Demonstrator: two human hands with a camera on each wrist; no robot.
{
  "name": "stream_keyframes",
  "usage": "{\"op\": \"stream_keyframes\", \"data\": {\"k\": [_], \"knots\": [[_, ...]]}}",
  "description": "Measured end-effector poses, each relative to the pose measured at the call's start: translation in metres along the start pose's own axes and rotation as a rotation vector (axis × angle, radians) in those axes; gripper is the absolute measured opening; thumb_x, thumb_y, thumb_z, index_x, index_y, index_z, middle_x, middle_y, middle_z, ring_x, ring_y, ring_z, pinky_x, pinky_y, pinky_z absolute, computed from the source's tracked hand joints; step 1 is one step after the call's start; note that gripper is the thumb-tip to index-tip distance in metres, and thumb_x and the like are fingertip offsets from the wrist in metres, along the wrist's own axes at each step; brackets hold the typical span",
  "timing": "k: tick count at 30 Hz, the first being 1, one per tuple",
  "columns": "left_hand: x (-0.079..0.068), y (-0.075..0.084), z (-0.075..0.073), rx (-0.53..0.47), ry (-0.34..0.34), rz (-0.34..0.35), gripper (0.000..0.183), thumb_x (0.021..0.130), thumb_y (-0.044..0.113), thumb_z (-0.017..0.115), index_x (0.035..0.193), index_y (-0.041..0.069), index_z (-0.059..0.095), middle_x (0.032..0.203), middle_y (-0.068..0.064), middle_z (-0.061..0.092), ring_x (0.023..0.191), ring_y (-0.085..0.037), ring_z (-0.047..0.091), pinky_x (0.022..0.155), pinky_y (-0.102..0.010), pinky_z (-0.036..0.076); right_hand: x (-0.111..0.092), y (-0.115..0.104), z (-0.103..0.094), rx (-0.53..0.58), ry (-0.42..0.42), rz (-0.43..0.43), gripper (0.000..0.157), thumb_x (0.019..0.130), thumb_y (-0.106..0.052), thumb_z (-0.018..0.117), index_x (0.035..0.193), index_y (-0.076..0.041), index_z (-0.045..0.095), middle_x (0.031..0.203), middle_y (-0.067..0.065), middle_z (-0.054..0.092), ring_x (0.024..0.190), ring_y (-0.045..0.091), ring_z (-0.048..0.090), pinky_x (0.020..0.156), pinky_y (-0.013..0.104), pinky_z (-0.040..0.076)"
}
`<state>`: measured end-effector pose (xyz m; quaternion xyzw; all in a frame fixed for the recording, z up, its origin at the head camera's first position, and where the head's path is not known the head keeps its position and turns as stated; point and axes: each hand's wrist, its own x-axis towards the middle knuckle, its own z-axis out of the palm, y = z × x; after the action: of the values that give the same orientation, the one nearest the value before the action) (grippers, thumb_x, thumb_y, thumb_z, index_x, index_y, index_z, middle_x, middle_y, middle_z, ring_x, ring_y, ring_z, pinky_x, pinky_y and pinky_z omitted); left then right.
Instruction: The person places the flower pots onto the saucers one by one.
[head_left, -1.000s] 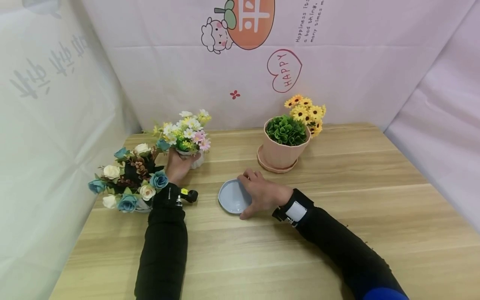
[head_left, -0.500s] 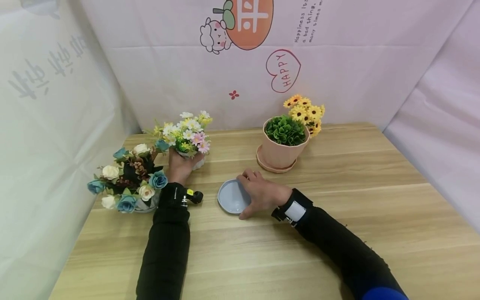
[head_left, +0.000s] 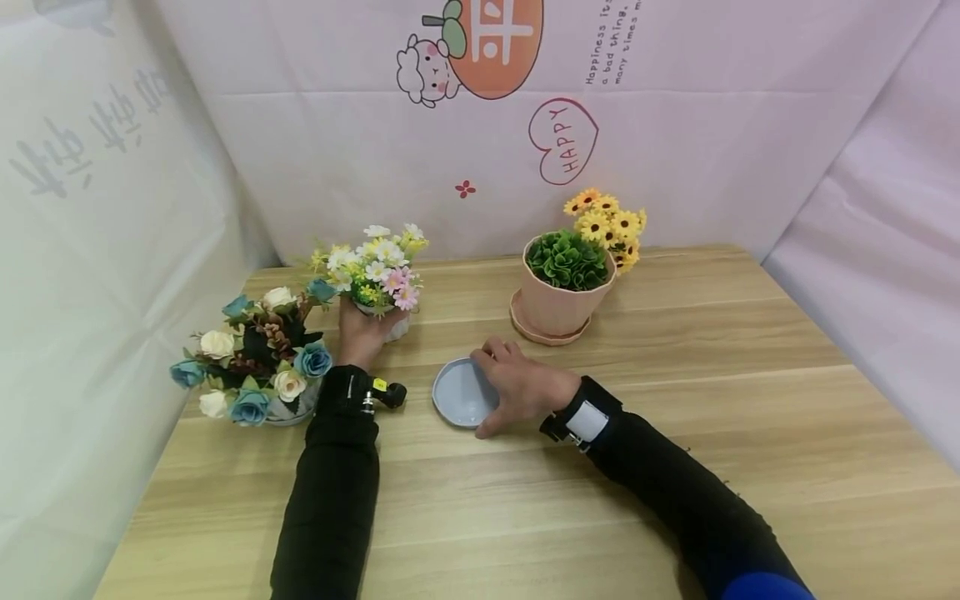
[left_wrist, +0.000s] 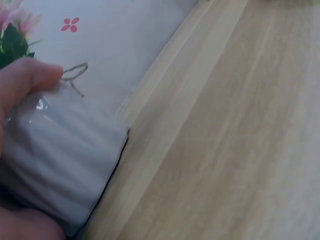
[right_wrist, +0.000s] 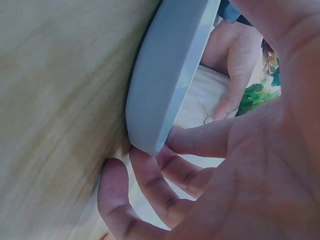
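Note:
In the head view my left hand grips a small white pot of artificial daisies at the back left. The left wrist view shows the thumb across the upper rim of that ribbed white pot, beside a twine bow. Near the table's middle, my right hand holds a shallow blue-grey saucer by its right side, fingers at the far rim and thumb at the near rim. From the right wrist, fingertips show against the edge of the saucer, low over the wood. The palm hides part of it in the head view.
A pot of blue and cream roses stands close left of my left wrist. Behind the right hand is a pink pot with green leaves on a pink saucer, yellow flowers behind it. Printed white cloth borders the wooden table.
Between the first frame and the second, my left wrist and forearm shifted slightly right, while that hand kept its grip on the flower pot. The right hand and saucer have stayed in place.

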<state>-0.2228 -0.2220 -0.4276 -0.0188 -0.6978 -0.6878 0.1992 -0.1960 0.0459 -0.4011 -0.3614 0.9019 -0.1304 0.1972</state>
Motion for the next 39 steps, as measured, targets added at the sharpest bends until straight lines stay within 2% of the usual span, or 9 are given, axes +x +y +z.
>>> {"op": "stream_keyframes", "data": {"k": [7, 14, 20, 25, 28, 30, 35, 39], "knots": [[0.003, -0.004, 0.001, 0.005, -0.105, -0.066, 0.092, 0.086, -0.006, 0.082, 0.162, 0.007, 0.031, 0.165, -0.017, 0.041, 0.157, -0.029, 0.036, 0.133, -0.037, 0.027, 0.0, 0.0, 0.0, -0.011, 0.007, -0.01, 0.108, 0.077, -0.048, 0.093, 0.158, -0.004, 0.037, 0.146, 0.015, 0.041, 0.131, 0.034, 0.04, 0.107, 0.045, 0.051], [0.0, 0.002, 0.0, 0.057, -0.209, -0.133, 0.092, 0.089, -0.001, 0.08, 0.165, 0.009, 0.029, 0.168, -0.016, 0.039, 0.159, -0.031, 0.033, 0.135, -0.041, 0.023, -0.001, -0.002, -0.002, -0.015, -0.004, 0.0, 0.109, 0.077, -0.05, 0.093, 0.159, -0.005, 0.037, 0.147, 0.015, 0.041, 0.132, 0.034, 0.04, 0.107, 0.045, 0.051], [0.005, -0.019, -0.006, 0.073, -0.33, -0.128, 0.091, 0.091, 0.007, 0.079, 0.167, 0.016, 0.029, 0.17, -0.009, 0.037, 0.16, -0.025, 0.03, 0.135, -0.044, 0.018, -0.001, -0.001, -0.003, -0.017, -0.006, 0.006, 0.11, 0.077, -0.05, 0.093, 0.16, -0.005, 0.036, 0.148, 0.015, 0.04, 0.133, 0.033, 0.04, 0.108, 0.045, 0.051], [0.001, -0.023, -0.01, 0.076, -0.431, -0.142, 0.094, 0.093, 0.025, 0.082, 0.168, 0.016, 0.027, 0.172, -0.011, 0.033, 0.161, -0.03, 0.027, 0.135, -0.049, 0.019, 0.0, 0.001, 0.0, -0.008, -0.004, 0.005, 0.111, 0.077, -0.051, 0.093, 0.16, -0.005, 0.035, 0.147, 0.015, 0.04, 0.133, 0.033, 0.04, 0.108, 0.044, 0.051], [-0.002, -0.024, -0.01, 0.068, -0.476, -0.141, 0.103, 0.089, 0.039, 0.087, 0.168, 0.013, 0.027, 0.171, -0.014, 0.034, 0.16, -0.032, 0.028, 0.135, -0.05, 0.018, 0.0, 0.003, 0.003, 0.001, -0.005, 0.007, 0.112, 0.077, -0.051, 0.093, 0.161, -0.006, 0.035, 0.147, 0.014, 0.04, 0.132, 0.033, 0.04, 0.107, 0.043, 0.051], [-0.004, -0.024, -0.01, 0.076, -0.491, -0.14, 0.105, 0.087, 0.041, 0.088, 0.168, 0.012, 0.027, 0.171, -0.015, 0.035, 0.16, -0.033, 0.028, 0.136, -0.05, 0.017, 0.0, 0.004, 0.004, 0.005, -0.005, 0.006, 0.111, 0.077, -0.051, 0.093, 0.161, -0.006, 0.036, 0.148, 0.014, 0.04, 0.132, 0.033, 0.04, 0.106, 0.043, 0.052], [-0.007, -0.016, -0.011, 0.196, -0.487, -0.178, 0.097, 0.092, 0.029, 0.082, 0.168, 0.014, 0.025, 0.171, -0.015, 0.034, 0.159, -0.033, 0.029, 0.135, -0.053, 0.019, 0.001, 0.003, 0.003, -0.005, 0.004, -0.001, 0.112, 0.076, -0.051, 0.093, 0.161, -0.006, 0.036, 0.147, 0.014, 0.041, 0.131, 0.033, 0.041, 0.105, 0.042, 0.053], [-0.012, -0.01, -0.016, 0.33, -0.506, -0.16, 0.089, 0.094, 0.027, 0.072, 0.167, 0.007, 0.026, 0.169, -0.02, 0.035, 0.159, -0.037, 0.03, 0.134, -0.056, 0.02, 0.001, 0.001, 0.003, -0.029, 0.011, -0.005, 0.113, 0.075, -0.053, 0.093, 0.16, -0.005, 0.036, 0.146, 0.014, 0.041, 0.13, 0.032, 0.041, 0.105, 0.041, 0.052]]}}
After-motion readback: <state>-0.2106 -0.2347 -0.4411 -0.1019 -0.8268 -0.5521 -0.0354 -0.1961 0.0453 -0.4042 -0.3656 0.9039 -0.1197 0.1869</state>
